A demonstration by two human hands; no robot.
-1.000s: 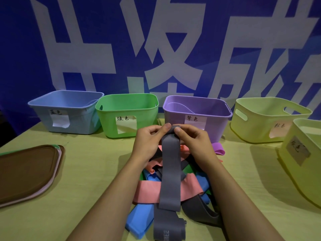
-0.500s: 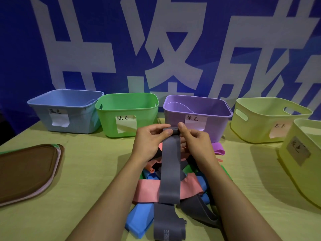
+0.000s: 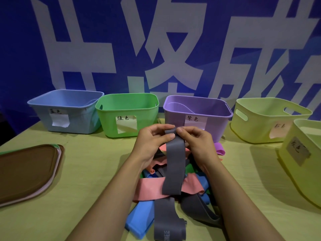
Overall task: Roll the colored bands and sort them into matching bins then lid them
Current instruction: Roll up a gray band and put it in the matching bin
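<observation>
Hands meet above the middle of the table [image 3: 90,171]: the left hand [image 3: 152,141] and right hand [image 3: 194,141] both pinch the top end of a grey band [image 3: 173,162], thumbs and forefingers curled round its folded upper edge. The band hangs from that grip with its long axis running from the far side toward the near edge, its lower end lying on the heap of loose bands [image 3: 173,192] below the wrists. In the heap a pink band [image 3: 149,188] lies crosswise under the grey one, a blue band [image 3: 139,220] and another grey band [image 3: 166,223] reach toward the near edge, and a purple band [image 3: 219,149] sits at the heap's far right side.

Along the far edge stand five open bins, each with a paper label: a blue bin [image 3: 73,122] at the left, a green bin [image 3: 144,122] just beside it, a purple bin [image 3: 215,124] right behind the hands, then a yellow bin [image 3: 257,129], and a second yellow bin [image 3: 295,171] nearer, by the right edge. A pale strip curves inside the purple bin, and something similar shows faintly in the blue one; the contents of the others cannot be told.

Near the left edge lies a stack of lids [image 3: 26,171], a brown one on top. A blue banner [image 3: 26,49] with large white characters fills the background.
</observation>
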